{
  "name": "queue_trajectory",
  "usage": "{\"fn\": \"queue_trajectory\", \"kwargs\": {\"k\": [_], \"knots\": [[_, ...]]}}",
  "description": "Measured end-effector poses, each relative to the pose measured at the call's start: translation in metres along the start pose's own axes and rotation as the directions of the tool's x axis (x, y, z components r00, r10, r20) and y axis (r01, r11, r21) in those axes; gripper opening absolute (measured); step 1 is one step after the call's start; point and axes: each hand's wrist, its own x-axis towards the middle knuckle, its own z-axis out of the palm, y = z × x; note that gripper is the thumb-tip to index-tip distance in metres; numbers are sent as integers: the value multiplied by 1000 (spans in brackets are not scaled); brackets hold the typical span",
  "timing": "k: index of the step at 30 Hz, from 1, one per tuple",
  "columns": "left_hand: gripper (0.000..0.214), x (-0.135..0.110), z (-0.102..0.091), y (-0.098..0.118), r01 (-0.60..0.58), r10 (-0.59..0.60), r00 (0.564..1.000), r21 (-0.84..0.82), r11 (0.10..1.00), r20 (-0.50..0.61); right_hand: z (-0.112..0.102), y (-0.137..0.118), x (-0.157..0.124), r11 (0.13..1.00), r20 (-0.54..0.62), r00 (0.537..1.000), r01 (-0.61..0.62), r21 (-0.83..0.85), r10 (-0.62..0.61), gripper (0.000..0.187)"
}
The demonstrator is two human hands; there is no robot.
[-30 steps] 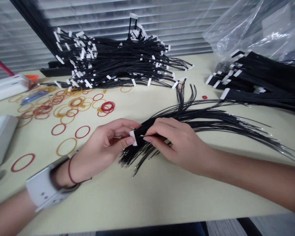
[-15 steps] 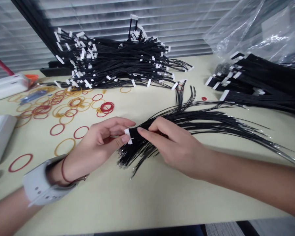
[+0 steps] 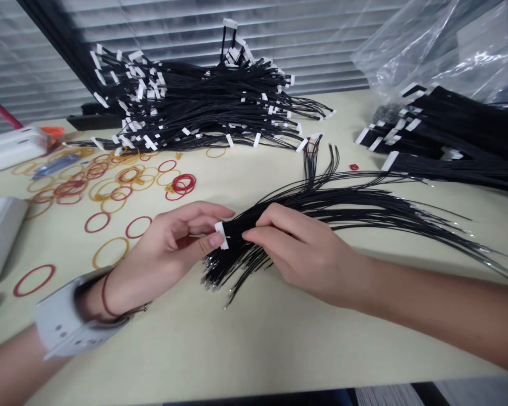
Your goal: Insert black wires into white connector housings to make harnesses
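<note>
My left hand (image 3: 182, 245) pinches a white plastic connector (image 3: 222, 235) between thumb and fingers. Black wires run from the connector's right side towards my right hand (image 3: 298, 242), whose thumb and forefinger are closed on a thin black wire just right of the connector. What exactly lies between those fingertips is mostly covered. Under both hands a loose bundle of black wires (image 3: 364, 200) with small metal terminals spreads across the table, its near-left ends (image 3: 214, 273) fanned out below the connector.
Finished-looking black cables with white connectors (image 3: 211, 107) are heaped at the back. More cables (image 3: 461, 135) lie at right beside a clear plastic bag (image 3: 440, 51). Red and yellow rubber bands (image 3: 122, 177) scatter the left side of the table (image 3: 245, 349). White boxes (image 3: 4, 237) stand far left.
My right fingertips have drawn slightly back to the right from the connector and curled in more. My left hand keeps its hold on the connector, nearly still.
</note>
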Motion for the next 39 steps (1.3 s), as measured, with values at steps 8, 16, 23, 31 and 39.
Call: {"fn": "queue_trajectory", "kwargs": {"k": [8, 16, 23, 31, 39], "knots": [[19, -1, 3, 2, -21, 21, 1000, 17, 1000, -13, 2, -4, -2, 998, -39, 999, 18, -68, -21, 19], [18, 3, -4, -2, 28, -28, 1000, -38, 999, -11, -24, 11, 7, 984, 91, 996, 12, -178, 4, 27], [18, 3, -6, -1, 68, -70, 997, -102, 992, -14, -43, 15, 8, 977, 88, 996, 13, -215, 6, 16], [19, 1, -5, -1, 115, -114, 993, -192, 975, 20, -14, -11, -3, 998, -38, 999, 34, -45, -36, 25], [16, 0, -6, -1, 84, -76, 996, -236, 968, 42, -4, 2, -3, 905, -19, 978, 185, -382, -208, 19]]}}
